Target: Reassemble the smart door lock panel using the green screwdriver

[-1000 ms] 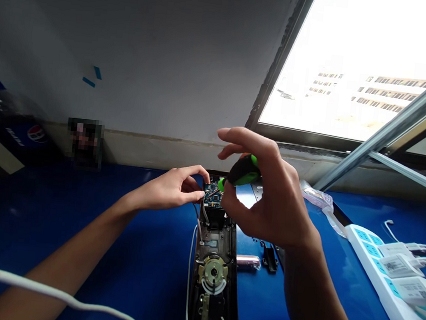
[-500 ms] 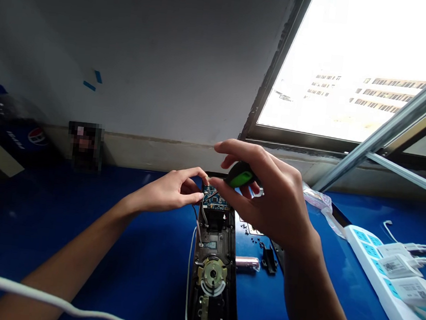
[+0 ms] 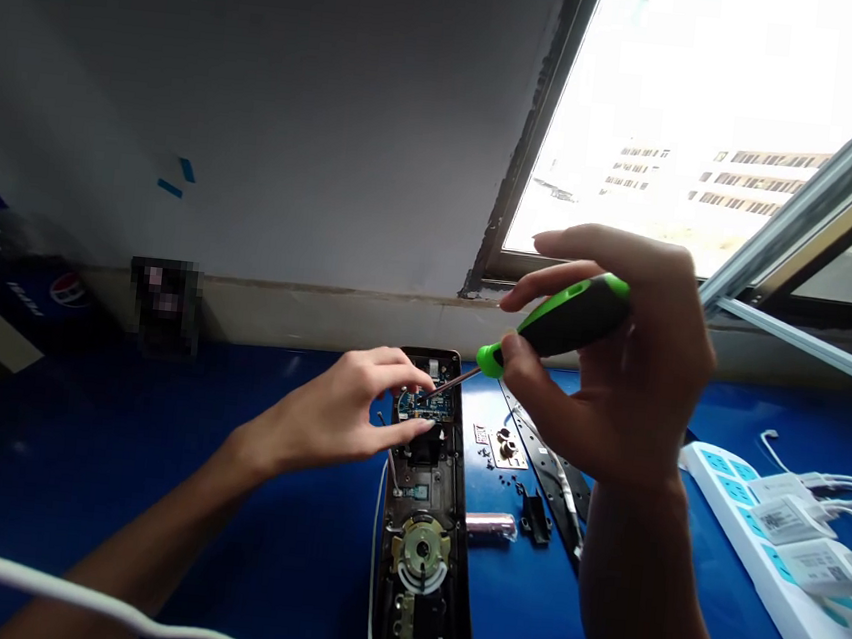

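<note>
Screwdriver [image 3: 569, 318] with a green-and-black handle is clamped in the right hand [image 3: 609, 367], its shaft tip reaching the circuit board [image 3: 425, 405] mounted in an open lock body [image 3: 418, 560] on a blue bench [image 3: 282, 567]. Left hand [image 3: 334, 411] grips the board, fingertips [image 3: 415, 429] closed on either edge.

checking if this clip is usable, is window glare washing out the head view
Head view: the window is blown out nearly white, the wall falls dim, but the circuit board stays fairly sharp, though small
</note>
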The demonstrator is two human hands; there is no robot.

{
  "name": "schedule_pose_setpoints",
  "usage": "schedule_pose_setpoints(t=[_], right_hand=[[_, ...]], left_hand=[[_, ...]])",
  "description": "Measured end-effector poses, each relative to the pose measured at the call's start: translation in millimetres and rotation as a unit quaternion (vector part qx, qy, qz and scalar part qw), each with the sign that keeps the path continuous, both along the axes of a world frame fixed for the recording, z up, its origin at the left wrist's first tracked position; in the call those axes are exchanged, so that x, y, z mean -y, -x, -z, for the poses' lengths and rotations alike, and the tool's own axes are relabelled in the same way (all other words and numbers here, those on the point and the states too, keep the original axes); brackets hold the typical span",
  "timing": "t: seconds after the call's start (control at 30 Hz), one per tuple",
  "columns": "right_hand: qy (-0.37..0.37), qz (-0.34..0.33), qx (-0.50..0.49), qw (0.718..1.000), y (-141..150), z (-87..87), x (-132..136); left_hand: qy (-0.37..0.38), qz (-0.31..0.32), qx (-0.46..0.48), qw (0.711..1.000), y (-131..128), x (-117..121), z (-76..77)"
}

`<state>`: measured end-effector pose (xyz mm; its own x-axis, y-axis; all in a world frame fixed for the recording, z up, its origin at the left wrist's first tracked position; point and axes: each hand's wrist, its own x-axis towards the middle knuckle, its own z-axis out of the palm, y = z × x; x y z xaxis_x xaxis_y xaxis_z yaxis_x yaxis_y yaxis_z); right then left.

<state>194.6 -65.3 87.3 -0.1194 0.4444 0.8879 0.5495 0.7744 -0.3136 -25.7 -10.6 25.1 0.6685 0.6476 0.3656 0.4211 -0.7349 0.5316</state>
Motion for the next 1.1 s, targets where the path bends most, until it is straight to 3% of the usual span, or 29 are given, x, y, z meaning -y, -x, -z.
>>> schedule_pose_setpoints(t=[0.17,0.37,0.47,0.6,0.7,0.97,1.1], right_hand=[[0.003,0.011,0.052,0.999,-14,-10.1,8],[0.079,0.067,0.163,0.981,-58,-18.8,12],[0.177,0.077,0.230,0.954,-81,-16.3,8],[0.295,0.113,0.280,0.906,-103,-10.0,0],[0.348,0.129,0.278,0.886,-113,-7.8,-4],[0.330,0.110,0.256,0.902,-122,-3.5,-9],[0.317,0.103,0.256,0.908,-122,-2.4,-8]], left_hand=[[-0.023,-0.002,0.016,1.000,-19,7,10.8],[-0.018,0.036,-0.026,0.999,-48,13,-2.4],[-0.037,0.080,-0.118,0.989,-82,5,-5.7],[-0.038,0.103,-0.307,0.945,-129,-11,-1.9],[-0.041,0.102,-0.352,0.929,-154,-19,4.5],[-0.055,0.113,-0.391,0.912,-177,-25,28.9],[-0.062,0.112,-0.396,0.909,-176,-27,31.6]])
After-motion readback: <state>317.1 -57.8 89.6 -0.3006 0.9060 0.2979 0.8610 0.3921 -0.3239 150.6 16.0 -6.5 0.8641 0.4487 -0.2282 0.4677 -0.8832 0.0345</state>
